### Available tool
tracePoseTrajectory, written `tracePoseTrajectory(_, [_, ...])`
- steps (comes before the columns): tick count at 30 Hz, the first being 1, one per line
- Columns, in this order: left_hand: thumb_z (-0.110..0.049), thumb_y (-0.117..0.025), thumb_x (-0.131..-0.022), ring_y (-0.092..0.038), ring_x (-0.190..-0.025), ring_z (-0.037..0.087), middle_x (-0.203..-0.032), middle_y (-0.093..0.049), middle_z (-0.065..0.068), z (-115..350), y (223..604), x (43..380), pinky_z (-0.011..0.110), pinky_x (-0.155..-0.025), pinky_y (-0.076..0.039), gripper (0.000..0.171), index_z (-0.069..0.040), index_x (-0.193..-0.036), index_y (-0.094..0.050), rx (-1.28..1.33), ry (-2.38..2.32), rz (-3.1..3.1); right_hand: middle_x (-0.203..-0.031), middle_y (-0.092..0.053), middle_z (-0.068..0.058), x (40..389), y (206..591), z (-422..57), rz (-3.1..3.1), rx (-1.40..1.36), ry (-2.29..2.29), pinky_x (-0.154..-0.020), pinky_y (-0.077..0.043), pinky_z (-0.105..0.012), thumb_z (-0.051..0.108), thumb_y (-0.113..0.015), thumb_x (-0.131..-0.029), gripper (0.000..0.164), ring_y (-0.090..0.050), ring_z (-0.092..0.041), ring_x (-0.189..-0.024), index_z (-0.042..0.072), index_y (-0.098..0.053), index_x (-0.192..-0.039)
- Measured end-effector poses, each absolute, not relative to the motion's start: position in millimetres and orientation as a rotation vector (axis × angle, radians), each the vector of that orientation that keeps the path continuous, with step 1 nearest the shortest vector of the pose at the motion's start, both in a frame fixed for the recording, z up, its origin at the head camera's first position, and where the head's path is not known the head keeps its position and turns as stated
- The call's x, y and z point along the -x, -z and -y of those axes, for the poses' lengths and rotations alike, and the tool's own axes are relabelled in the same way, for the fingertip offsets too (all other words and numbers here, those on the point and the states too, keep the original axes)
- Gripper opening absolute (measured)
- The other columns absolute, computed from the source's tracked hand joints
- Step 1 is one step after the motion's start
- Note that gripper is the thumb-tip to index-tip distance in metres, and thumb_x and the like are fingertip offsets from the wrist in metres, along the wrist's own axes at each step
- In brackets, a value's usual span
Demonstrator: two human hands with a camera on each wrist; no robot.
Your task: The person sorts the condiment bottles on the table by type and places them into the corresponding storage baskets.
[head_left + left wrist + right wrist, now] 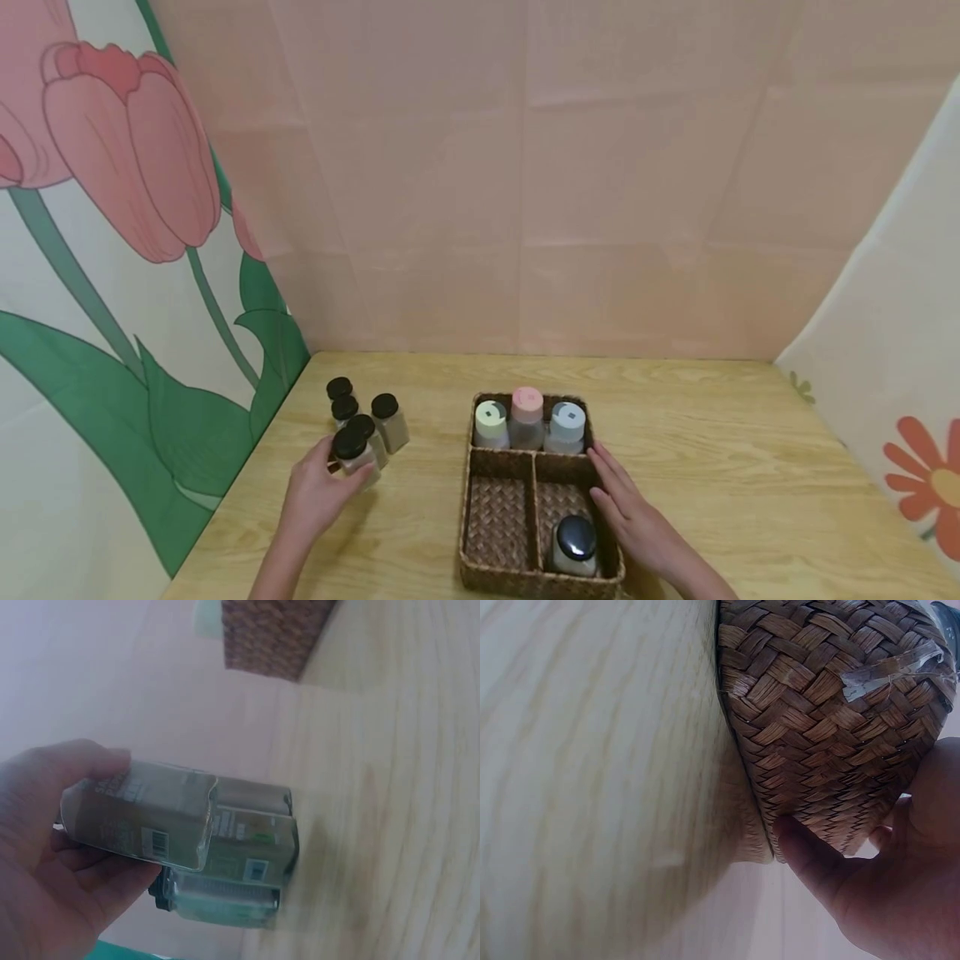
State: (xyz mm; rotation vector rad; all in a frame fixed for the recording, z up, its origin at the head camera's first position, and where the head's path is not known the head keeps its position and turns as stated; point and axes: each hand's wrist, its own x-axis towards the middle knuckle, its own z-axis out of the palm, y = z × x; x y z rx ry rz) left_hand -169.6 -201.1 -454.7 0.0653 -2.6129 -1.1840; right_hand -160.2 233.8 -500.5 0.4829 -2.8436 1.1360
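Note:
My left hand (pixel 318 492) holds a clear square spice jar (pixel 142 814) with a black lid, fingers and thumb around its upper part. Its label shows print and a barcode, and its base sits higher than the bases of the jars behind it. Close behind stand several similar black-lidded spice jars (pixel 392 425). My right hand (pixel 633 517) lies with straight fingers against the right side of a brown woven basket (pixel 498 575). From the right wrist, a digit shows pressed to the basket's outer wall near the table.
The basket's back compartment holds bottles with a yellow cap (pixel 491 414), a pink cap (pixel 527 400) and a blue cap (pixel 568 417). A dark-lidded jar (pixel 575 542) stands in the front right compartment. Woven bottom shows in the front left one. A pink cloth wall (pixel 517 208) rises behind the table.

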Motion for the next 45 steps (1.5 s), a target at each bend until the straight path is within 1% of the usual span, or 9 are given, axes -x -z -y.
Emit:
tracePoseTrajectory(3, [-0.033,-0.079,-0.074,-0.062,-0.101,0.028,-0.113,-0.063,0.012,197,454,170,0.043,-0.083,-0.053,0.057,-0.007,-0.118,-0.056,-0.055,1.200,2.607,-0.156,-0.012,-0.008,160,501,-234,2.849,-0.473,-1.134,-0.102,-0.011,-0.007,0.032,-0.035,-0.102,0.054,-0.016,-0.033,-0.139,0.012,-0.020,-0.150])
tracePoseTrajectory(5, [-0.035,-0.079,-0.074,-0.062,-0.101,0.028,-0.114,-0.063,0.010,194,453,170,0.043,-0.083,-0.053,0.058,-0.008,-0.119,-0.056,-0.047,1.215,2.603,-0.156,-0.012,-0.009,159,502,-234,2.837,-0.479,-1.154,-0.092,-0.003,0.002,0.033,-0.035,-0.102,0.054,-0.015,-0.033,-0.139,0.013,-0.020,-0.150])
tracePoseTrajectory(12, [-0.031,-0.081,-0.072,-0.062,-0.099,0.023,-0.109,-0.063,0.006,180,446,170,0.038,-0.081,-0.054,0.054,-0.012,-0.117,-0.058,0.022,1.275,2.548,-0.156,-0.012,-0.008,158,501,-233,2.825,-0.489,-1.152,-0.091,-0.003,0.003,0.037,-0.033,-0.101,0.056,-0.016,-0.033,-0.139,0.011,-0.021,-0.150])
tracePoseTrajectory(16, [-0.037,-0.081,-0.071,-0.063,-0.095,0.020,-0.103,-0.065,0.003,171,441,170,0.035,-0.078,-0.054,0.052,-0.014,-0.112,-0.059,0.065,1.244,2.542,-0.156,-0.013,-0.008,158,500,-232,2.812,-0.494,-1.157,-0.091,-0.003,0.006,0.035,-0.034,-0.102,0.056,-0.016,-0.034,-0.139,0.010,-0.022,-0.149])
tracePoseTrajectory(26, [-0.043,-0.080,-0.069,-0.062,-0.095,0.016,-0.104,-0.064,-0.001,150,431,171,0.037,-0.079,-0.054,0.060,-0.017,-0.119,-0.058,0.112,1.330,2.547,-0.156,-0.014,-0.008,158,498,-231,2.816,-0.487,-1.125,-0.092,-0.001,0.006,0.031,-0.035,-0.102,0.053,-0.017,-0.032,-0.140,0.011,-0.022,-0.149])
tracePoseTrajectory(31, [-0.041,-0.081,-0.068,-0.062,-0.091,0.012,-0.102,-0.064,-0.004,139,428,171,0.037,-0.075,-0.053,0.060,-0.019,-0.119,-0.059,0.182,1.330,2.516,-0.156,-0.013,-0.007,157,499,-232,2.832,-0.469,-1.123,-0.091,-0.001,0.005,0.036,-0.033,-0.102,0.055,-0.016,-0.031,-0.140,0.013,-0.021,-0.150])
tracePoseTrajectory(37, [-0.045,-0.080,-0.069,-0.060,-0.105,0.020,-0.118,-0.062,0.004,125,421,171,0.040,-0.080,-0.053,0.072,-0.014,-0.128,-0.055,0.236,1.295,2.528,-0.156,-0.014,-0.006,155,499,-231,2.840,-0.454,-1.116,-0.092,-0.001,0.004,0.037,-0.032,-0.102,0.055,-0.016,-0.029,-0.141,0.014,-0.021,-0.150])
tracePoseTrajectory(41, [-0.046,-0.079,-0.069,-0.060,-0.106,0.020,-0.117,-0.062,0.001,117,417,171,0.042,-0.079,-0.053,0.067,-0.018,-0.125,-0.057,0.283,1.280,2.523,-0.156,-0.013,-0.004,154,498,-230,2.854,-0.437,-1.113,-0.092,0.000,0.003,0.039,-0.031,-0.101,0.055,-0.015,-0.027,-0.141,0.015,-0.021,-0.150])
tracePoseTrajectory(45, [-0.047,-0.079,-0.068,-0.060,-0.103,0.016,-0.111,-0.063,-0.006,109,414,172,0.040,-0.078,-0.053,0.060,-0.023,-0.119,-0.060,0.351,1.264,2.500,-0.157,-0.013,-0.003,154,497,-230,2.875,-0.421,-1.093,-0.106,-0.009,-0.012,0.039,-0.031,-0.101,0.055,-0.015,-0.026,-0.141,0.016,-0.021,-0.150])
